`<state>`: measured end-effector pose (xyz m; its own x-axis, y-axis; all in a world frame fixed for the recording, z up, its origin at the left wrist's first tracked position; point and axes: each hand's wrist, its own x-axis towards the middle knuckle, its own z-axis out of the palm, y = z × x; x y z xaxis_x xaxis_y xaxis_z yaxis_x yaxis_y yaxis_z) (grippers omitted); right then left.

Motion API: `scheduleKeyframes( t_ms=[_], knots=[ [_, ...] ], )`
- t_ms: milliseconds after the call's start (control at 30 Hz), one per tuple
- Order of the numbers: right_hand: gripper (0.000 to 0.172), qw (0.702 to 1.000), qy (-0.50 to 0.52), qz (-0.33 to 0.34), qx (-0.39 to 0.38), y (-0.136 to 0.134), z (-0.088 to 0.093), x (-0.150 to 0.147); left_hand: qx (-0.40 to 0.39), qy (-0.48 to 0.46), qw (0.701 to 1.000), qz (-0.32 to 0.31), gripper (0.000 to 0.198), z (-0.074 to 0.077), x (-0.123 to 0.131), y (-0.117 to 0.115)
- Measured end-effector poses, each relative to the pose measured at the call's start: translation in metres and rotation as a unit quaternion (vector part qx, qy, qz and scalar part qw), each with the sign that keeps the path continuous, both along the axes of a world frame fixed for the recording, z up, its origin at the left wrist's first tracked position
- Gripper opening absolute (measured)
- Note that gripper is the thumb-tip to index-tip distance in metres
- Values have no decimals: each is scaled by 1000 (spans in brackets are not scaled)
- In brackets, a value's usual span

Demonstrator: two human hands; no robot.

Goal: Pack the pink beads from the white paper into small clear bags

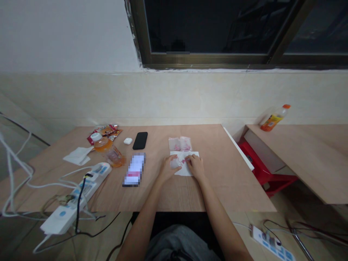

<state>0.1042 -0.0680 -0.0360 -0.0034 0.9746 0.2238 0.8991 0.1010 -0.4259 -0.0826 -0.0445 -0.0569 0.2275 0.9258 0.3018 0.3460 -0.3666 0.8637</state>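
Observation:
A white sheet of paper (188,171) with small red print lies on the table in front of me. My left hand (166,169) is at its left side, thumb and fingers curved around a pale, rounded part of it. From the right, my right hand (197,166) has its bent fingertips on the paper near the red print. Just behind the sheet lies a flat, clear plastic wrapper (179,144) with pinkish-red print. Whether the pale part is a fold or a separate small piece is too small to tell.
Left of my hands are a lit phone (134,169), a black phone (140,140), a white earbud case (127,140), an orange drink bottle (108,150), snack wrappers (106,131), a tissue (78,156) and a power strip (78,199) with cables. Another bottle (275,119) stands on the right table.

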Motion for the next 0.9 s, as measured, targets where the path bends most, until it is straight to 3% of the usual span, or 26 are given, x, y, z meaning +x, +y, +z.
scheduleKeyframes(
  t_ms=[333, 633, 900],
  knots=[
    [18, 998, 63, -3, 25, 0, -1, 3, -6, -9, 1000, -2, 57, -2, 0, 0],
    [21, 982, 161, 96, 35, 1, -2, -3, -19, -24, 1000, -7, 63, 0, -1, -1],
    [21, 997, 71, 16, -7, 0, 1, 4, -24, -27, 999, -2, 63, 1, -1, -1]
  ],
)
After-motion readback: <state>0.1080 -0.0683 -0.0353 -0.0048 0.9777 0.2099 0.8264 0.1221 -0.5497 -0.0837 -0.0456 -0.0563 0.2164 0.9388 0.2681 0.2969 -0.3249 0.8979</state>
